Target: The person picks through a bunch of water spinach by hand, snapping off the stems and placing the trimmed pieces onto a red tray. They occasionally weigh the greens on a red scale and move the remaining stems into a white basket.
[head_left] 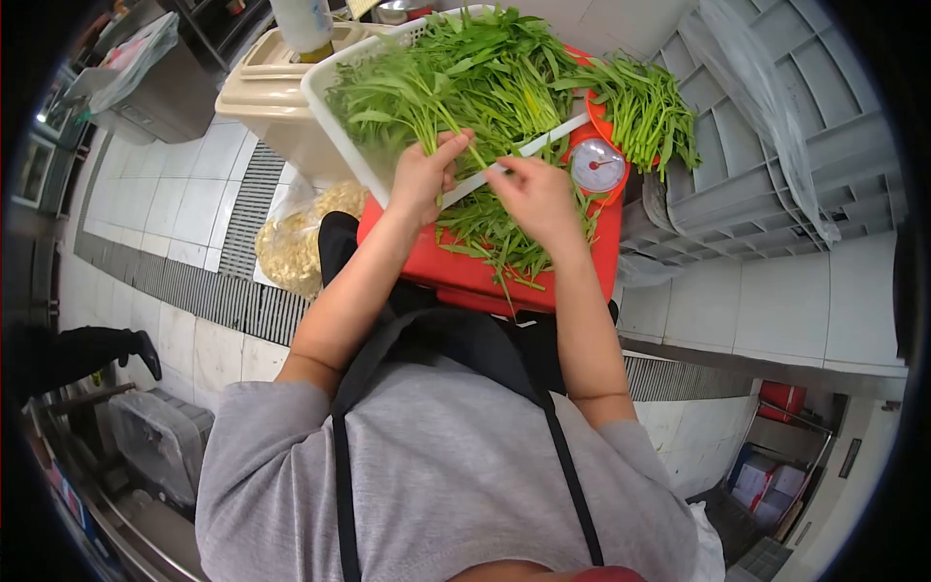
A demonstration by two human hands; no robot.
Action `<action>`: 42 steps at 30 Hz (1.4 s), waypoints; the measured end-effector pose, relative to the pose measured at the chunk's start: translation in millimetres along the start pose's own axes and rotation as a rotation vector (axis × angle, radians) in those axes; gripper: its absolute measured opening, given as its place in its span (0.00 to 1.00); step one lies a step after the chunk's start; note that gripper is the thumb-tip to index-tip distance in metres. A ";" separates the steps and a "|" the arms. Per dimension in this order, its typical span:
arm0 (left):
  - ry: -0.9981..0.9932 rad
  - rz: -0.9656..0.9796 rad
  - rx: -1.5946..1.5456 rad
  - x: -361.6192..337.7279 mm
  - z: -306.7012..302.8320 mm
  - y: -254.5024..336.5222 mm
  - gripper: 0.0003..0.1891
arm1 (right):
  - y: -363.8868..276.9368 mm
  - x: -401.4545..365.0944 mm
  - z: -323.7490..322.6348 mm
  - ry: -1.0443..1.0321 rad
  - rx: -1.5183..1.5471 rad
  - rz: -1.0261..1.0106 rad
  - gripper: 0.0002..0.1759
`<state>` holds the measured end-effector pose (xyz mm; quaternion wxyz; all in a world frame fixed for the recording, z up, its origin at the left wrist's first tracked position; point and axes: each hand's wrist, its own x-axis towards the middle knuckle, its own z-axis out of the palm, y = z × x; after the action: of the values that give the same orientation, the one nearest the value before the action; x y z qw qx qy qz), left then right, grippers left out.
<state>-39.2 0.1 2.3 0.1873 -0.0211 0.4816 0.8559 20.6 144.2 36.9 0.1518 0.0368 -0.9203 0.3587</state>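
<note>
**As slim, leafy green stalks (448, 118) were held aloft, more filled a white plastic basket (339, 131)**

While the left hand (424, 179) curled closed around the stalks above the basket's near rim, the right hand (535, 199) pinched one stem's end between thumb and forefinger. Below, loose green leaves (504, 238) lay on a flat red plastic surface (398, 247). Beside the basket, an orange-red scale with a round white dial (596, 167) bore another green bunch (648, 116). Farther left sat a clear bag of pale-yellow pieces (289, 242).
</note>
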 end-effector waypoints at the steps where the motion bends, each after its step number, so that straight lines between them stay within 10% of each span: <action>1: -0.013 0.009 0.014 -2.0 1.8 -2.1 0.11 | 0.6 3.5 8.6 0.005 -0.001 0.000 0.11; 7: 0.095 -0.101 -0.422 -14.2 -6.2 6.8 0.10 | -14.5 -8.1 38.3 0.274 0.090 -0.331 0.05; 11: 0.188 0.080 -0.567 19.2 -54.9 30.2 0.05 | 9.9 -30.0 15.4 0.352 0.015 -0.188 0.08; 13: 0.234 0.140 -0.527 16.2 -53.8 41.0 0.05 | 37.7 -24.9 5.9 0.144 -0.562 0.094 0.11; 22: 0.122 0.093 -0.415 -5.5 -41.5 27.9 0.10 | 71.6 89.8 43.4 -0.154 -0.513 -0.128 0.10; 26: 0.286 0.158 -0.423 -9.9 -45.2 36.9 0.13 | 66.1 96.3 32.7 -0.187 -0.277 -0.002 0.10; 29: 0.187 0.062 -0.322 -7.5 -42.9 25.2 0.14 | 46.4 80.9 9.6 -0.224 0.490 0.291 0.09; 42: 0.071 0.108 -0.070 7.8 7.7 24.0 0.14 | 17.9 12.7 -5.8 -0.127 0.586 0.209 0.11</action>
<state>-53.5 -2.3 24.3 0.1227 -0.0318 0.4582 0.8798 6.8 161.8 33.2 0.0391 0.0065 -0.7841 0.6193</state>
